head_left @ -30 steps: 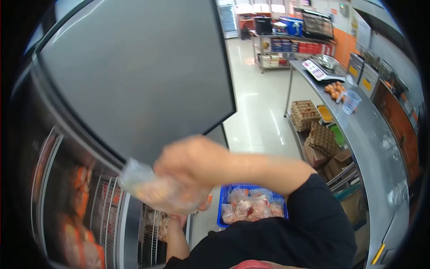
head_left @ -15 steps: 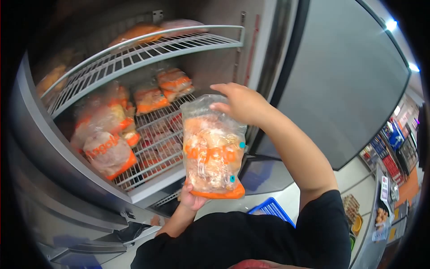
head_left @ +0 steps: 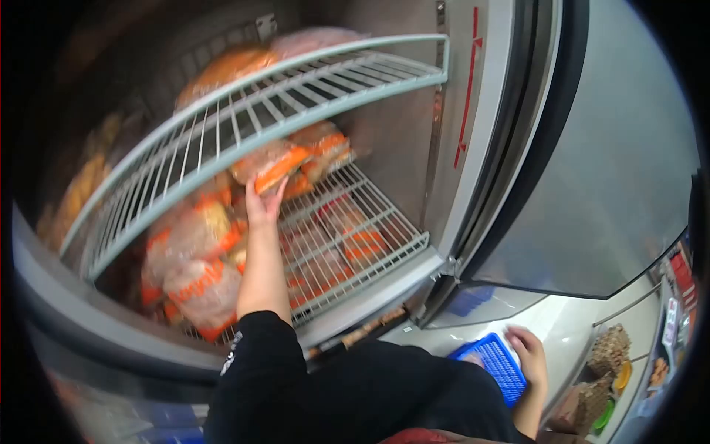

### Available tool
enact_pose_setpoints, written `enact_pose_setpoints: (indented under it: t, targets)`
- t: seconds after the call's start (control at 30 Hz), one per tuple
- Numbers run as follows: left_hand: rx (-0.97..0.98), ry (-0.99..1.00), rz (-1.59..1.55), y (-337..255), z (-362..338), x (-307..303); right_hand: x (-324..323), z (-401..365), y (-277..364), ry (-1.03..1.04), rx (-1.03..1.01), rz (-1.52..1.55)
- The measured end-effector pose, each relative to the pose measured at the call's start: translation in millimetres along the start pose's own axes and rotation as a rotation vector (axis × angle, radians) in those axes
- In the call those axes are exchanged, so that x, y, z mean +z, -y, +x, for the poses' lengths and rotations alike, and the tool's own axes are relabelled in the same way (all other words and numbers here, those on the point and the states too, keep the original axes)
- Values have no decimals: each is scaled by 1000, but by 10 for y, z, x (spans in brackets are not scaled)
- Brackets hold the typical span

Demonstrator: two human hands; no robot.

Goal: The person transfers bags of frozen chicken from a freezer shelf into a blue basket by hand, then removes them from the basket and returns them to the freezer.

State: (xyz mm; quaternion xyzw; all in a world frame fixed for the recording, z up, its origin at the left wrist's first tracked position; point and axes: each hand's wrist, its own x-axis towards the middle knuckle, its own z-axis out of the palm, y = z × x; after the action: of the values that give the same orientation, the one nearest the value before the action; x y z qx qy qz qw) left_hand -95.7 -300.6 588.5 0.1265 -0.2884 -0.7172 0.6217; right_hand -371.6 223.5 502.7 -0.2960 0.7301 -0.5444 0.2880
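In the head view, everything is told from the lower wire shelf [head_left: 370, 274] of the cabinet. Above its back part, the left hand [head_left: 265, 203] has its fingers closed on the near edge of an orange-banded meat bag [head_left: 272, 163]. That edge faces the doorway, likely why it is gripped there; the upper wire shelf [head_left: 384, 90] overhead leaves little room to reach from the top. Whether the lower shelf or its neighbours bear part of the bag's weight, I cannot tell.

A second meat bag [head_left: 329, 152] lies just beside it, and a heap of lettered bags [head_left: 203, 288] fills the shelf's left side, leaning together, presumably because soft packs prop one another. More packs show through the wires below.

The steel door [head_left: 606, 148] stands open to the shelf's right, giving the arm its way in. Below and outside the shelf, the right hand [head_left: 528, 355] hangs beside a blue basket [head_left: 499, 366], fingers loosely extended and gripping nothing visible.
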Motion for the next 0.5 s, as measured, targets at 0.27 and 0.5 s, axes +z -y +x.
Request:
enact_pose_setpoints:
  t: [0.27, 0.5]
  targets:
    - [277, -188, 1056, 137, 1852, -1848, -53, -546, -442, -260, 281, -93]
    - [384, -342, 2190, 184, 1286, -1003, 176, -272, -482, -38, 280, -376]
